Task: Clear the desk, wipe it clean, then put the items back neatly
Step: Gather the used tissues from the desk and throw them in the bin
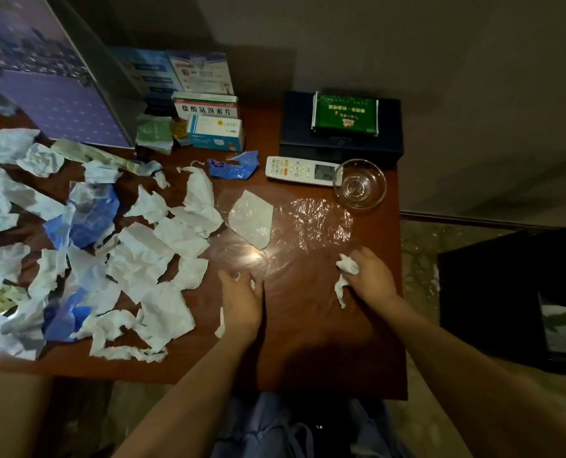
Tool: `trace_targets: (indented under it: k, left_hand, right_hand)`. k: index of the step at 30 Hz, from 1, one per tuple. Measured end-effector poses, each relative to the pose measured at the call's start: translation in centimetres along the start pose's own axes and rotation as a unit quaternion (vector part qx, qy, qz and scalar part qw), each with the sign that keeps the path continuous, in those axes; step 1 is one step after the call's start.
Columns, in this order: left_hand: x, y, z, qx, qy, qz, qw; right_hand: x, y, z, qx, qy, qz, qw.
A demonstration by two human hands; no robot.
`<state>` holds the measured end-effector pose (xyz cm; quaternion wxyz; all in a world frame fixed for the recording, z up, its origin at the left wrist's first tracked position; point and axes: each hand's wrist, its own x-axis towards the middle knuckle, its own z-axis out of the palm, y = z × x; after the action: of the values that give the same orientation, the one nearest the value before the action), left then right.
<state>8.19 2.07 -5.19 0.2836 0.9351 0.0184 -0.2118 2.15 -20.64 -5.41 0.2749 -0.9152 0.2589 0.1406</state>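
Both hands clutch tissue scraps; the tissue heap (109, 246) lies left of the left hand (242, 299), farther from the right hand (369, 276).

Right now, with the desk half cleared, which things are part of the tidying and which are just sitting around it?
Part of the job:
- desk
- crumpled tissue gripped by the right hand
- left hand, holding tissue bits
- tissue litter
- clear plastic wrap
- remote, glass bowl, medicine boxes

Just lying about:
- black bin on the floor
- poster
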Motion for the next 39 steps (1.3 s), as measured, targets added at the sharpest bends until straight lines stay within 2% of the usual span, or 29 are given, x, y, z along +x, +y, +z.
trace_targets:
  k: [9,12,16,20,23,25,31,35,39]
  left_hand:
    - [-0.9,0.4,-1.7,-0.031,0.007,0.038,0.999]
    - [-1.5,2.1,-1.9,-0.036,-0.005,0.087,0.996]
    - [-2.8,6.1,-1.2,-0.043,-0.021,0.138,0.989]
    - [-4.4,10.5,1.0,-0.056,-0.060,0.216,0.973]
    - [-6.5,14.3,4.1,-0.040,-0.080,0.279,0.956]
    - [-8.9,17.3,6.6,-0.031,-0.089,0.312,0.945]
    - [-18.2,25.9,16.1,-0.017,-0.119,0.347,0.930]
    - [-24.6,31.7,20.9,0.001,-0.170,0.371,0.913]
    - [-29.0,36.8,24.2,0.002,-0.218,0.420,0.881]
  right_hand:
    - [-2.5,0.3,-1.1,-0.014,0.013,0.066,0.998]
    - [-3.4,0.2,-1.5,-0.014,0.016,0.077,0.997]
    - [-5.5,0.9,-3.4,0.038,0.038,0.060,0.997]
    - [-8.1,3.6,-6.7,-0.005,0.075,0.061,0.995]
    - [-11.0,7.1,-9.6,0.000,0.086,0.101,0.991]
    - [-13.1,10.4,-11.4,0.060,0.111,0.130,0.983]
    - [-20.8,22.7,-16.4,0.125,0.217,0.157,0.955]
    - [-26.2,29.4,-19.2,0.179,0.292,0.183,0.922]
    - [-29.4,35.1,-21.2,0.198,0.332,0.229,0.893]
